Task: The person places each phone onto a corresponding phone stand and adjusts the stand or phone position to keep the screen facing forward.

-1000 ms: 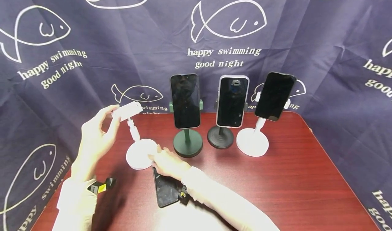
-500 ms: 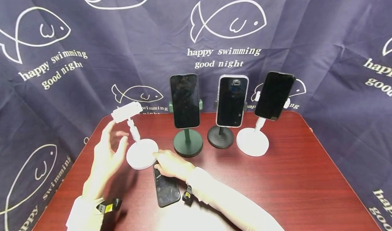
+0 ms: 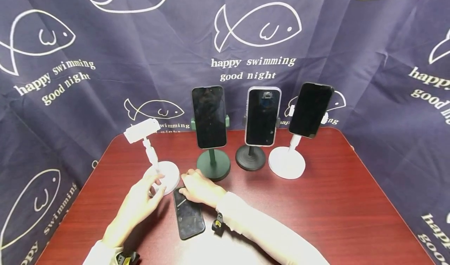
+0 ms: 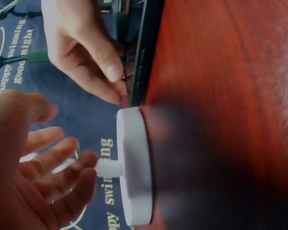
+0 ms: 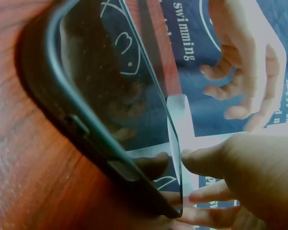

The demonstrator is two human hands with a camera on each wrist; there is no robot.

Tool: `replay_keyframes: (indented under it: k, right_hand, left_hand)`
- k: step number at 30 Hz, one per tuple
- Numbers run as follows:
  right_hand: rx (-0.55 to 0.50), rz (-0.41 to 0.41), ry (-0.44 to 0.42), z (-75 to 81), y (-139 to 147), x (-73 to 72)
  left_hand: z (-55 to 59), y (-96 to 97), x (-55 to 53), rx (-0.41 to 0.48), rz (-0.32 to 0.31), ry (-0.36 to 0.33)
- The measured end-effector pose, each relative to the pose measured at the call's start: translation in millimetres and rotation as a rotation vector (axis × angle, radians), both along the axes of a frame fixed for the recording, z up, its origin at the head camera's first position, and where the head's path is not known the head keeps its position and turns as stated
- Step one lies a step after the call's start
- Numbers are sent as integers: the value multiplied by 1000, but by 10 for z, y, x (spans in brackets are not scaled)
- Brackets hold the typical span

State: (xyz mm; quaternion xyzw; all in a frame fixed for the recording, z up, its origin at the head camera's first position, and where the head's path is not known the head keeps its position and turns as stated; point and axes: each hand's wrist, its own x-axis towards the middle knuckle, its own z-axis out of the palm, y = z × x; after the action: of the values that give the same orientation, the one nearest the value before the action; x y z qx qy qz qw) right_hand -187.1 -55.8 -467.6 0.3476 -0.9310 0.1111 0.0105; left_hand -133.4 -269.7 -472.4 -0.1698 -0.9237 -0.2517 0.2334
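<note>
A black smartphone [image 3: 190,214] lies screen up on the table. My right hand [image 3: 200,188] has its thumb over the phone's far edge and its fingers curled at that end, pinching it. Left of the phone stands a white phone stand [image 3: 168,177] with no phone in its clamp head [image 3: 142,130]. In front of that stand is my left hand [image 3: 142,198], fingers loosely bent and holding nothing; it partly hides the round base. In the left wrist view, the base [image 4: 134,167] shows apart from the left fingers [image 4: 67,191].
Behind, a green stand [image 3: 213,165], a black stand [image 3: 250,157] and another white stand [image 3: 287,163] each hold an upright phone. A dark fish-print cloth [image 3: 256,42] hangs behind the red-brown table [image 3: 334,202].
My left hand has let go of the white stand's clamp head and come down beside its base. My right hand has moved from the base onto the phone's far end. The head view has shifted slightly.
</note>
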Motion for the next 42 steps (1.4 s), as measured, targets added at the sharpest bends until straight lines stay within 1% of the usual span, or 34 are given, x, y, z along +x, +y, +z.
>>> replay_keyframes:
  k: [3, 7, 9, 11, 14, 16, 19, 24, 28, 32, 34, 36, 38, 39, 42]
  right_hand:
    - [7, -30, -40, 1, -6, 14]
    - [-7, -43, -91, -2, -7, 20]
    - [-17, -33, -90, -2, -2, 15]
    - [-30, -16, -79, -6, 8, 3]
    - [-47, 16, -61, -6, 23, -17]
    - [-53, 23, -69, -7, 30, -31]
    - [-41, 13, -79, -8, 38, -52]
    - [16, -25, -89, -4, 38, -55]
    - [66, -56, -130, 7, 15, -34]
    - [103, -93, -203, 28, -4, -20]
    - [111, -106, -231, 34, -5, -23]
    - [97, -116, -274, 38, 2, -31]
    - [67, -117, -332, 52, 19, -45]
    - [49, -111, -361, 60, 31, -52]
    - [-19, -72, -428, 94, 82, -74]
  left_hand:
    - [-45, 34, 30, -47, 30, -85]
    - [-48, 70, 78, -73, 70, -249]
    - [-39, 84, 104, -92, 83, -317]
    - [-36, 97, 128, -116, 83, -367]
    - [-53, 118, 167, -155, 77, -407]
    - [-73, 139, 186, -172, 63, -436]
    - [-101, 177, 196, -185, 56, -484]
    - [-109, 241, 180, -189, 89, -544]
    - [-94, 277, 171, -190, 104, -581]
    - [-77, 308, 166, -177, 105, -598]
    - [-73, 318, 162, -176, 92, -600]
    - [-73, 314, 163, -167, 60, -596]
    - [-79, 296, 167, -137, 1, -588]
    - [-86, 282, 169, -115, -39, -582]
    - [-110, 237, 175, -33, -154, -579]
